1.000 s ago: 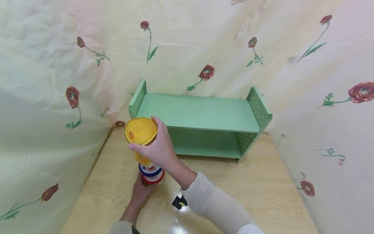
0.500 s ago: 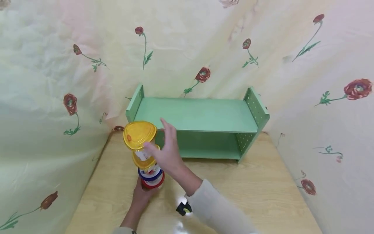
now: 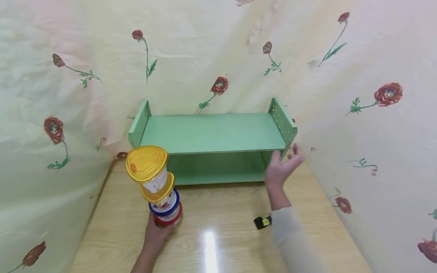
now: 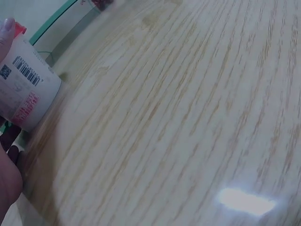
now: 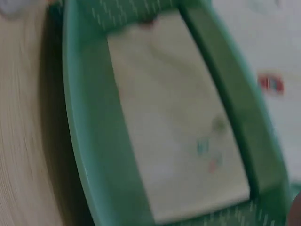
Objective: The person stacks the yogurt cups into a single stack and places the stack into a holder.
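Your left hand [image 3: 156,234] curls firmly around the red-rimmed bottom tub [image 3: 171,217] of the four-tub stack [image 3: 157,185], at left on the table [image 3: 218,208], near side of the green shelf [image 3: 211,132]. Your right hand [image 3: 281,170] (fingers loosely parted) holds nothing, near the shelf's right end.

Over the table [image 3: 222,204] there is room to pass between the stack of tubs [image 3: 157,192], left, and the right hand [image 3: 280,172], right; the green shelf [image 3: 211,132] bars the far side
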Demonstrator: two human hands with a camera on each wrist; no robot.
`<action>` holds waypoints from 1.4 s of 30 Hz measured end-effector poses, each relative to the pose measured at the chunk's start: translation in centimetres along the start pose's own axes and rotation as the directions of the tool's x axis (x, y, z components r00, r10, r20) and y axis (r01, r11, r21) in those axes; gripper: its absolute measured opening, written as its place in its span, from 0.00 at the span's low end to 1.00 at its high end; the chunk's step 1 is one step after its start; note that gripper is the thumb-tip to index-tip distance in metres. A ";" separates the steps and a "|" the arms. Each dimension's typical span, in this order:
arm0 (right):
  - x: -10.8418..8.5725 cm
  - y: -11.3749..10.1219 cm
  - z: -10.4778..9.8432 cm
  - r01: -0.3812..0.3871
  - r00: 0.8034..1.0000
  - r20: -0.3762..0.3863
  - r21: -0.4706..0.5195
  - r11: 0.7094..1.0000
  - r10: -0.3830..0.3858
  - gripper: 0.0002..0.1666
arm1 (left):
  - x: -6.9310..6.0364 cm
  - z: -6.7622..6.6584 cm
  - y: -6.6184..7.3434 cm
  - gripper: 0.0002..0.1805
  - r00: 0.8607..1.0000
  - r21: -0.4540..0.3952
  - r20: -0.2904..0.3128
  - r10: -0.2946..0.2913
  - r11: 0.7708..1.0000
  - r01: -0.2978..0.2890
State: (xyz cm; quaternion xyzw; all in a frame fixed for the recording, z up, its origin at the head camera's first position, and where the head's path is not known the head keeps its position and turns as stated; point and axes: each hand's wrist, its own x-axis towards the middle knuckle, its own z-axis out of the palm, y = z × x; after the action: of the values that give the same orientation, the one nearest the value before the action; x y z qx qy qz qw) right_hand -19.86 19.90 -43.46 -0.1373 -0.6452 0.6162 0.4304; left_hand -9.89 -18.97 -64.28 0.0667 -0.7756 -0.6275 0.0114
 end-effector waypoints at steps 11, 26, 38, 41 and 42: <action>7.3 5.1 -2.7 -0.182 0.886 0.433 -0.005 0.983 0.166 0.32 | 0.6 -0.7 0.5 0.63 0.999 0.055 0.004 -0.037 0.998 0.037; 7.7 7.1 -1.7 -0.261 0.888 0.383 -0.034 0.965 0.254 0.30 | 1.4 -0.7 1.6 0.57 0.999 0.104 0.052 -0.013 0.995 0.007; 7.3 6.9 -1.6 -0.227 0.901 0.381 0.002 0.974 0.209 0.30 | 1.6 0.8 1.5 0.57 0.997 0.062 0.079 -0.022 0.998 0.017; 7.3 7.0 -1.6 -0.231 0.903 0.373 0.006 0.973 0.212 0.30 | 1.6 1.4 1.4 0.57 0.996 0.070 0.084 -0.014 0.997 0.008; 7.2 7.0 -1.5 -0.238 0.904 0.367 0.005 0.971 0.220 0.30 | 1.6 1.6 1.4 0.57 0.996 0.070 0.086 -0.009 0.998 0.003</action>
State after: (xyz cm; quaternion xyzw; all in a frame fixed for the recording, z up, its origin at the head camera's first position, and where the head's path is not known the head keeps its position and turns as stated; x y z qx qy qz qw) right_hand -25.52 27.45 -47.26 -0.0848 -0.6777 0.6928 0.2314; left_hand -11.80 -17.34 -63.36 0.0424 -0.7966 -0.6024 -0.0264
